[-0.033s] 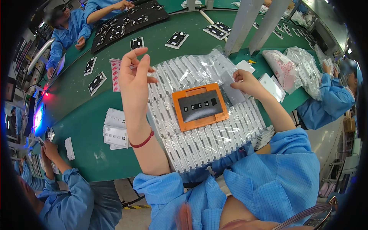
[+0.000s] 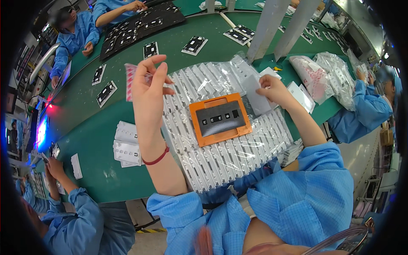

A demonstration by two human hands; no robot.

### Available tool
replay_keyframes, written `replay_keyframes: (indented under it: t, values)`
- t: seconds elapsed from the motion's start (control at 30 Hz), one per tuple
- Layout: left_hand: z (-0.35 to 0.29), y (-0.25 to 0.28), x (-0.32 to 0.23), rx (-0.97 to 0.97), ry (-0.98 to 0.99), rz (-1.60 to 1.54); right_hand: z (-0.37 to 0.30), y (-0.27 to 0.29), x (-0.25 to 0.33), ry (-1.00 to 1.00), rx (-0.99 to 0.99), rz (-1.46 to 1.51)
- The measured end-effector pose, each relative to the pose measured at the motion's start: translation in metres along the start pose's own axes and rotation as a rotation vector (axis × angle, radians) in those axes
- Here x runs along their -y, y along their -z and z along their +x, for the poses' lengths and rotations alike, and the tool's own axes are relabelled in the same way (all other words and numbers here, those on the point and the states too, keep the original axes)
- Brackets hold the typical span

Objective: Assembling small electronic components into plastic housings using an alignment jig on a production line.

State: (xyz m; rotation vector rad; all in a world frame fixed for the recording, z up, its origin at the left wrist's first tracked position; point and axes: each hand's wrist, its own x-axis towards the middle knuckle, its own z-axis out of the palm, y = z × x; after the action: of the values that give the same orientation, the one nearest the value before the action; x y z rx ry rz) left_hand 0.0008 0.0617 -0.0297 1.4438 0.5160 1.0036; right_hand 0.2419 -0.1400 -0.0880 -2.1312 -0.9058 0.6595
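Note:
My left hand [image 2: 148, 87] is raised at the left edge of the plastic-wrapped white trays, its fingers curled and thumb apart from the index finger. A red-and-white patterned sheet [image 2: 130, 83] shows behind and between those fingers; the grip itself is mostly hidden. With fingertips pinched, my right hand [image 2: 274, 90] holds a thin grey translucent sheet [image 2: 256, 102] at its right edge. Between my hands an orange frame [image 2: 202, 139] lies on the wrapped trays [image 2: 199, 165]. In the frame sits a dark grey rectangular panel [image 2: 219, 126] with a row of several small cut-outs.
Thin white panels [image 2: 127, 146] lie left on the green table [image 2: 95, 180]. Black-and-white panels [image 2: 194, 45] are scattered beyond. Metal posts [image 2: 265, 32] stand at the far right, near bagged parts [image 2: 312, 78]. Co-workers in blue sit around the table.
The red-and-white sheet has tilted and moved slightly right against my left hand. The grey sheet in my right hand has shifted a little left and up.

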Motion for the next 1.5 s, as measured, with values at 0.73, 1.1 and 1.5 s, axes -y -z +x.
replay_keyframes:
  t: [0.73,1.1,1.5]
  values:
    - [-0.02,-0.037,-0.011,0.725,0.36,-0.056,-0.054,-0.011,0.058,1.207,0.095,0.246]
    - [-0.016,-0.029,-0.011,0.363,0.287,-0.219,-0.059,-0.009,0.055,1.006,0.012,0.448]
    - [-0.014,-0.029,-0.012,0.359,0.283,-0.205,-0.062,-0.017,0.07,0.826,-0.095,0.219]
